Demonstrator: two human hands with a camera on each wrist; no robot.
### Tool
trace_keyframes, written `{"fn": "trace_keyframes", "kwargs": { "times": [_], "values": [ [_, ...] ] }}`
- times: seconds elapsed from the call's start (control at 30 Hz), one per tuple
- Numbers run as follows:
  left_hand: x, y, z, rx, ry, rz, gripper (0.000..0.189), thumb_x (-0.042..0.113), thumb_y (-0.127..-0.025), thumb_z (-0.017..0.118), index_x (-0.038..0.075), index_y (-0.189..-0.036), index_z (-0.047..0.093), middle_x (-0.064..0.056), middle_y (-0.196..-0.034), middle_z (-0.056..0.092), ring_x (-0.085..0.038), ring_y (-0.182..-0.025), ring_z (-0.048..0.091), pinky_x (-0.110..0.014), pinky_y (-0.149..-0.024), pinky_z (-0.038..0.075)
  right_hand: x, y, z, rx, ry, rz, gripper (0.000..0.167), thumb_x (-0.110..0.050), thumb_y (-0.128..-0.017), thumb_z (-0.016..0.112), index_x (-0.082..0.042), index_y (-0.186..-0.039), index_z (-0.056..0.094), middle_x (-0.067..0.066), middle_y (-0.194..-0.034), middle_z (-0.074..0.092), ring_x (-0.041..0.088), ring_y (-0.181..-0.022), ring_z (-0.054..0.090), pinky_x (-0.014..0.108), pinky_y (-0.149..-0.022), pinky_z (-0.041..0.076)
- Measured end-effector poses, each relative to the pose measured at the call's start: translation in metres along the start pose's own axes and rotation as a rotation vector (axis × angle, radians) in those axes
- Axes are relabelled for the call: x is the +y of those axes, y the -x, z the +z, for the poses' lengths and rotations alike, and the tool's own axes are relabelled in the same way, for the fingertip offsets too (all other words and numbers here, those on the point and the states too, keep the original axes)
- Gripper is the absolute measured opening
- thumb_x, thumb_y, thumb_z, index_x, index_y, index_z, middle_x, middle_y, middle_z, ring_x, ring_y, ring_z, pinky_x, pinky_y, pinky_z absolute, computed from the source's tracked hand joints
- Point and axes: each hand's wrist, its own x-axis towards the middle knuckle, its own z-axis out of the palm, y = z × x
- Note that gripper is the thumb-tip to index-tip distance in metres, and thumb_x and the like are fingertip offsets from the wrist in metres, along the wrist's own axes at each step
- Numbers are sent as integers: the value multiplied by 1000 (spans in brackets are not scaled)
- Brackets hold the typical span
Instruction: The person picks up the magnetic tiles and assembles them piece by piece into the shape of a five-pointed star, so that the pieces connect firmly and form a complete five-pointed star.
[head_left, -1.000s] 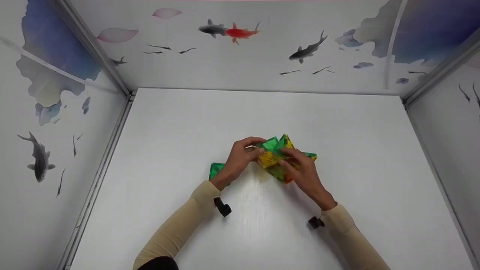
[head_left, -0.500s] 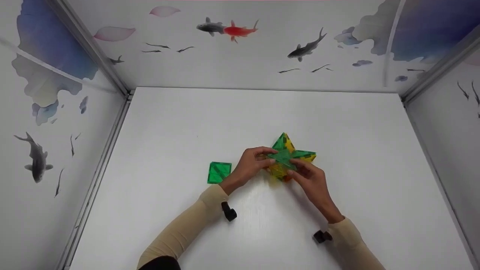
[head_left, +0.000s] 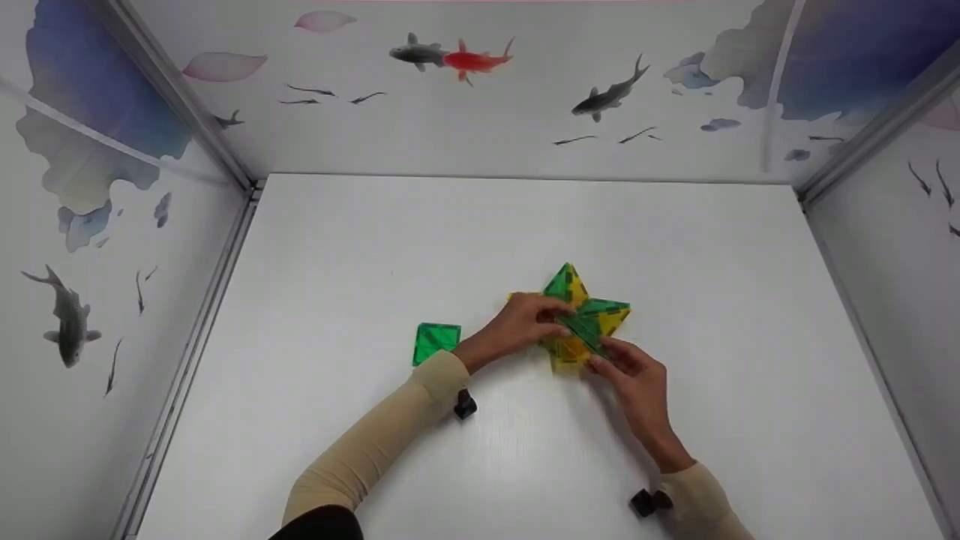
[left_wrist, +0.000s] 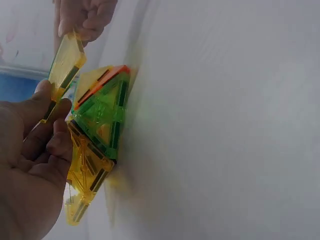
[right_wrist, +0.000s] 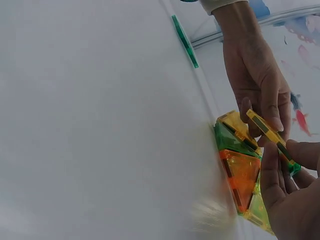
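Note:
Both hands pinch a green and yellow pair of triangular magnetic tiles (head_left: pixel 586 332), tilted above the table. My left hand (head_left: pixel 517 326) holds its upper left end, and my right hand (head_left: pixel 641 382) its lower right end. In the left wrist view the yellow side of the held tiles (left_wrist: pixel 67 62) shows between the two hands. Just beneath stands a star-shaped build of magnetic tiles (head_left: pixel 609 309) with raised green and yellow points. Orange and green triangles of this build (right_wrist: pixel 242 175) show in the right wrist view. The hands partly cover its middle and left side.
A flat green square (head_left: pixel 436 343) with a diagonal seam lies left of the build, near my left forearm. The white table (head_left: pixel 375 240) is bordered by walls (head_left: pixel 480 127) printed with fish.
The held tiles have turned from showing yellow and green to a steep tilt showing mostly green. Both hands have shifted right and slightly down, uncovering the build's top and right points and the green square.

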Motion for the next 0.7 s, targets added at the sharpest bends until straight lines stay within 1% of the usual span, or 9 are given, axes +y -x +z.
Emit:
{"fn": "trace_keyframes", "kwargs": {
  "times": [0.07,0.1,0.2,0.3,0.37,0.47,0.57,0.7],
  "values": [
    [2,-3,-1,-25,-58,46,33,20,-104,79,6,-134,78,-7,-120,78,-12,-96,65,-23,-87,53,1,3,-1,24,-6,12,34,-2,-99,81,-1,-133,77,22,-117,78,26,-96,81,37,-87,65],
    [2,-4,-2,-37,-86,68,34,21,-104,79,6,-134,78,-8,-119,78,-12,-96,64,-23,-88,52,1,4,-2,32,-7,16,34,-2,-100,81,-1,-133,77,21,-117,78,26,-96,81,37,-87,65],
    [2,-9,-5,-69,-129,110,34,24,-103,80,6,-132,79,-8,-115,75,-16,-97,59,-26,-88,48,1,6,-4,49,-8,35,34,-3,-101,80,-1,-134,76,19,-117,78,26,-97,81,36,-89,65],
    [-1,-13,-8,-87,-145,135,33,25,-101,82,7,-129,82,-8,-113,71,-18,-100,56,-28,-88,45,1,7,-4,53,-16,54,35,-4,-101,80,-1,-136,75,18,-118,78,25,-98,81,36,-91,64],
    [-4,-15,-10,-93,-141,140,32,24,-99,83,8,-127,83,-8,-111,68,-19,-100,53,-27,-86,45,1,7,-4,51,-26,67,35,-5,-101,80,-1,-136,75,17,-120,78,25,-100,81,35,-92,64],
    [-8,-18,-11,-98,-153,160,30,24,-99,83,9,-125,84,-7,-113,67,-18,-103,52,-26,-88,45,1,7,-3,50,-38,83,36,-7,-101,81,0,-136,75,17,-121,78,24,-102,81,35,-93,63],
    [-10,-21,-12,-101,-195,185,31,26,-99,83,10,-126,84,-7,-114,67,-19,-105,51,-28,-89,45,0,7,-2,60,-50,92,36,-7,-101,81,0,-135,75,18,-122,78,24,-101,81,35,-93,63],
    [-10,-25,-12,-94,-280,216,33,32,-98,84,13,-125,85,-5,-114,71,-21,-110,53,-34,-94,42,1,8,-1,72,-70,100,35,-5,-101,80,1,-135,74,23,-122,76,25,-100,81,35,-91,64]
  ]
}}
